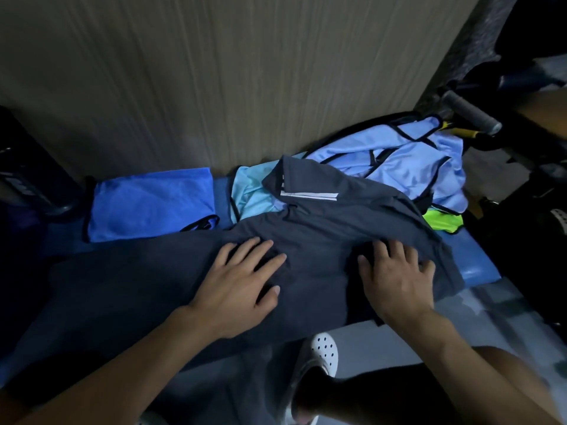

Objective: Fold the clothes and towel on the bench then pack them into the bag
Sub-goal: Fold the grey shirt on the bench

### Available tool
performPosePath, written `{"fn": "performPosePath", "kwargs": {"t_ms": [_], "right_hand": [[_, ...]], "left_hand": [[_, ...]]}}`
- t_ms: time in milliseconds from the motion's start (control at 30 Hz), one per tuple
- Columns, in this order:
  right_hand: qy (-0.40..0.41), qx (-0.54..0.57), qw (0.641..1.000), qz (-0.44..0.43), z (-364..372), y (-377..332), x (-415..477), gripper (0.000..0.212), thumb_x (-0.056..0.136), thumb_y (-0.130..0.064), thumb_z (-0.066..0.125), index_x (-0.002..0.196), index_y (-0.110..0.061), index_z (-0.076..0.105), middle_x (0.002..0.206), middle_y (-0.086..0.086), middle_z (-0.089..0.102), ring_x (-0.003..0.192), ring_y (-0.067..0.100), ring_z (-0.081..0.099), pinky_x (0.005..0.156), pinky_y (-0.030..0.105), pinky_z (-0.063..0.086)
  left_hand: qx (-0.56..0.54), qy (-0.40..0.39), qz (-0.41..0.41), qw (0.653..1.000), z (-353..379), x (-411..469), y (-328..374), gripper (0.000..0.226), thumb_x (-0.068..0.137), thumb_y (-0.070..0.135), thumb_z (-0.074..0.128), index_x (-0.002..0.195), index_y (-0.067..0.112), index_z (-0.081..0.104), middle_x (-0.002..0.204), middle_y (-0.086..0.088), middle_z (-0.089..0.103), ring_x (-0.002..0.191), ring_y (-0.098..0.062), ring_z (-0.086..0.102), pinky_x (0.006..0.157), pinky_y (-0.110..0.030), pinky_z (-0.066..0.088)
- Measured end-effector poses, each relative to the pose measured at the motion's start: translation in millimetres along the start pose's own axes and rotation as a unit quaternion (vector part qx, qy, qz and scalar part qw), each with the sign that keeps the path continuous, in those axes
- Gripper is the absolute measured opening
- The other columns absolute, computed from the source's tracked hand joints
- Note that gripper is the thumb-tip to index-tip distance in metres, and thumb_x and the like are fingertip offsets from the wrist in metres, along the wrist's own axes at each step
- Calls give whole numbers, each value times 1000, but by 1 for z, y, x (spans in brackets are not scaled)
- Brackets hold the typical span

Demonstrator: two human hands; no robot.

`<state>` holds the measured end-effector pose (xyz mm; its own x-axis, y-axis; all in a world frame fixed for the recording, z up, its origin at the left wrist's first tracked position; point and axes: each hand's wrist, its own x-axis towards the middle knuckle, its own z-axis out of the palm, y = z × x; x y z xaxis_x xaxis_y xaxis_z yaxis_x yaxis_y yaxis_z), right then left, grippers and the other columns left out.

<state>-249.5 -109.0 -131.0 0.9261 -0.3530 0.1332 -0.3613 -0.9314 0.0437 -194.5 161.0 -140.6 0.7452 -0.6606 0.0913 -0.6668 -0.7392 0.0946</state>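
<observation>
Head view, from the nearest things outward: a white clog (322,354) with round holes stands on the pale floor (389,335) just below the front edge of the counter (478,269), which has a blue padded top. A dark grey shirt (310,231) lies spread over most of the counter's near half, and its lower hem hangs past the front edge toward the clog. Both hands lie on it. The left hand (242,283) rests flat near the shirt's middle, fingers straight and spread, grasping nothing. The right hand (395,286) presses flat just to its right, fingers splayed over a raised fold, also holding nothing; a strip of shirt shows between the two. At the right end the shirt's side edge stops short of the counter's corner, and a bare blue wedge shows there. The shirt's collar, with a white stripe, points toward the wall and overlaps a turquoise garment (247,191). Left of that lies a blue folded cloth (147,204) with dark trim, a narrow bare strip of counter between the two; whether it touches the shirt is too dim to tell. Behind the collar to the right, a heap of pale blue garments (408,161) edged in black lies against the wooden panel (214,72), and a neon yellow-green garment (443,222) peeks out below the heap at the shirt's right edge. Beyond the heap sits a grey-gripped handle (469,113). At the far left a dark object (27,182) is too dim to identify
</observation>
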Motion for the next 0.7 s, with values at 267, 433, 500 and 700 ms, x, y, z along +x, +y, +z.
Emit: {"fn": "performPosePath", "kwargs": {"t_ms": [267, 433, 500, 700], "right_hand": [[132, 68, 969, -196, -30, -35, 62, 32, 89, -31, 54, 118, -20, 61, 131, 4, 53, 121, 29, 47, 94, 44, 34], [143, 83, 970, -180, -20, -37, 94, 41, 82, -24, 68, 122, -22, 61, 122, -1, 57, 113, 28, 49, 91, 43, 30], [162, 94, 967, -171, -19, -35, 107, 30, 85, -26, 66, 115, -22, 65, 115, -2, 58, 108, 29, 50, 88, 43, 30], [199, 134, 962, -127, -30, -35, 139, 18, 98, -25, 50, 87, -22, 64, 79, -6, 63, 88, 24, 53, 84, 38, 22]], "left_hand": [[-18, 117, 17, 993, -40, 117, -18, 60, 88, 34, 65, 144, 23, 46, 154, -2, 38, 141, -23, 35, 109, -44, 31], [-26, 133, 66, 988, -34, 157, -44, 57, 79, 29, 80, 131, 23, 60, 149, 0, 47, 138, -22, 36, 106, -44, 32], [-38, 178, 107, 977, -31, 166, -52, 33, 81, 30, 75, 112, 20, 70, 136, 1, 58, 130, -21, 43, 101, -43, 36], [-110, 218, 109, 964, -53, 195, -53, 20, 93, 29, 55, 97, 17, 70, 104, 7, 66, 105, -18, 58, 90, -34, 42]]}}
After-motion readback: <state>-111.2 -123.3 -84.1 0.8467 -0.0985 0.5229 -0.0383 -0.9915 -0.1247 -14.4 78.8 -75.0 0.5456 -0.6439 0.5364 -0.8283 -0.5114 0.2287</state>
